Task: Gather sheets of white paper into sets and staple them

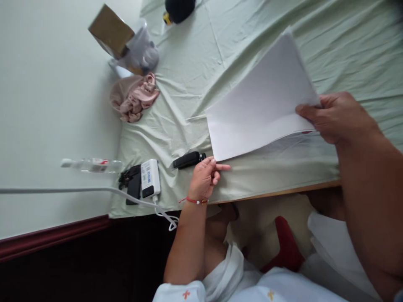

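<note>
Cloth-covered worktop (pixel 184 96) | paper sheets (pixel 261 98), 2 o'clock | right grip (pixel 343 117) clamps their edge, 3 o'clock | left grip (pixel 204 178) pinches a corner, 6 o'clock | risk: tiny corner pinch could let sheets skew

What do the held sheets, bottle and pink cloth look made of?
Held sheets: likely paper; matte white, thin, gently bending.
Bottle: probably plastic; smooth, see-through, though glass isn't ruled out.
Pink cloth: fabric, fibre unclear; matte-looking, with soft crumpled folds.

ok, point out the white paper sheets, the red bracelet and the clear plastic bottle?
White paper sheets (pixel 261 102): head view, middle of the top sheet.
Red bracelet (pixel 192 201): head view, its cord.
Clear plastic bottle (pixel 94 165): head view, mid-body.
</note>
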Tool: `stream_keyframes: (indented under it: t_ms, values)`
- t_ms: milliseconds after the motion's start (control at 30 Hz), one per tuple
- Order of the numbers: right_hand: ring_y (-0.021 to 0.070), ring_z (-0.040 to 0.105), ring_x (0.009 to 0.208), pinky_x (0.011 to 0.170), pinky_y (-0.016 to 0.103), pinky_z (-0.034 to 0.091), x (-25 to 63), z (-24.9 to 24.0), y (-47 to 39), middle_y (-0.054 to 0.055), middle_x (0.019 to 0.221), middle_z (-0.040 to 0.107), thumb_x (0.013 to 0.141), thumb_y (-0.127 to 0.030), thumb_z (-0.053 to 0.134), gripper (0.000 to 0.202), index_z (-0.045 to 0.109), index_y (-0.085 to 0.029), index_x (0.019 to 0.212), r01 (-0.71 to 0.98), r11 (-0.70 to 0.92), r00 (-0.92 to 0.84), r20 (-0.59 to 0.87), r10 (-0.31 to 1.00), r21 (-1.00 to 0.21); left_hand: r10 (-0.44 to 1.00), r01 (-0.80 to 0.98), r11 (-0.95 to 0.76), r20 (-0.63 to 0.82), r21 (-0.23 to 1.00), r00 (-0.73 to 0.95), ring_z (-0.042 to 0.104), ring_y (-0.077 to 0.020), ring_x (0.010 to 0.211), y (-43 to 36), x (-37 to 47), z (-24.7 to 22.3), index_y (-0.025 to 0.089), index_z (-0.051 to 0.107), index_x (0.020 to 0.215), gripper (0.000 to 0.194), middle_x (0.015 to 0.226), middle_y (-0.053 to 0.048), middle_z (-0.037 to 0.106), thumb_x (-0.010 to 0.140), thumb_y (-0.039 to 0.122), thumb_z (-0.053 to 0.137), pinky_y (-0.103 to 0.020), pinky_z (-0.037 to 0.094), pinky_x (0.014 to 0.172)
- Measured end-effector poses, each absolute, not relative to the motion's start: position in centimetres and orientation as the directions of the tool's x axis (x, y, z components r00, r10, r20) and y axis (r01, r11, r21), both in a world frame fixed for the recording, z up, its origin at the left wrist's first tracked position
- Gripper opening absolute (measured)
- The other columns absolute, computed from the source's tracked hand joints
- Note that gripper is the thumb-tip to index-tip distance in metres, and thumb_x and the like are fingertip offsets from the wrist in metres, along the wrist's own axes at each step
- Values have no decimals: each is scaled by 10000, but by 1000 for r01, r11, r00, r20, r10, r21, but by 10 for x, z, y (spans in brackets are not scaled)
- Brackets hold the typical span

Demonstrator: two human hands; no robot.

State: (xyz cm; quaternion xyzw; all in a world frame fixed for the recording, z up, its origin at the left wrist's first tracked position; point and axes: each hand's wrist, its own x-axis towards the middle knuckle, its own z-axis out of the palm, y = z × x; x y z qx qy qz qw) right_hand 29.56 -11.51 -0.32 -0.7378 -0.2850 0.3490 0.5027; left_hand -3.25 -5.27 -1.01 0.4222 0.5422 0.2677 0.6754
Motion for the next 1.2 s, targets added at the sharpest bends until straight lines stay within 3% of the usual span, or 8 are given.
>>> stream_keyframes:
  t_ms: [100,200,300,400,500,633,767,1200]
  values:
    - [46,332,386,330,172,189,291,2,-115,-14,485,512,895,-257,755,225,688,-174,696,47,-404,676,-269,686,-914,896,122,382,-399,916,195,396,-34,338,-59,-35,-10,138,674,911,321,717,-113,795,815,400,833,-157,220,360]
    - [61,445,440,348,158,309,286,3,-111,-8,538,568,878,-235,788,229,673,-178,689,-18,-296,638,-239,732,-955,993,93,117,-116,989,-17,357,-34,353,-61,-38,-7,159,704,905,270,624,-28,743,853,407,795,-165,219,383]
    - [62,453,448,366,163,368,278,6,-109,-3,528,552,905,-198,781,300,638,-170,643,-33,-272,580,-240,778,-962,960,162,-120,156,979,-232,354,-49,385,-56,-44,-5,183,698,909,179,586,25,697,930,361,705,-176,251,428]
    - [63,452,439,378,169,395,271,12,-107,13,532,560,942,-132,731,309,647,-155,646,-27,-314,561,-275,781,-949,880,323,-235,342,917,-329,499,-82,488,-43,-55,-7,196,673,894,134,642,32,693,980,283,618,-195,391,541]
    - [59,434,410,347,164,350,267,16,-107,7,507,547,959,-90,681,362,633,-162,608,-18,-325,550,-281,786,-945,826,470,-282,461,837,-324,713,-150,852,-27,-69,-17,209,686,961,103,876,-16,760,986,230,589,-273,530,874]
    - [50,331,348,287,188,176,263,16,-106,-1,452,518,976,-149,670,384,642,-179,594,29,-348,510,-286,811,-937,866,593,-288,469,752,-173,630,-212,1315,-10,-84,-37,215,758,1030,203,1230,-98,760,1017,286,568,-380,367,1240]
    - [70,439,395,338,189,298,260,13,-103,7,494,560,961,-111,657,338,661,-178,630,7,-311,490,-268,829,-950,938,552,-255,342,794,-59,520,-224,1487,-4,-86,-50,239,797,1077,224,1367,-103,741,1021,347,608,-403,219,1336]
    - [48,430,416,382,161,304,259,16,-100,-4,480,537,953,-112,659,328,657,-141,627,54,-305,515,-235,824,-951,935,747,-270,350,607,54,549,-249,1492,-9,-84,-46,218,816,1167,321,1430,-109,731,1045,304,532,-444,345,1313]
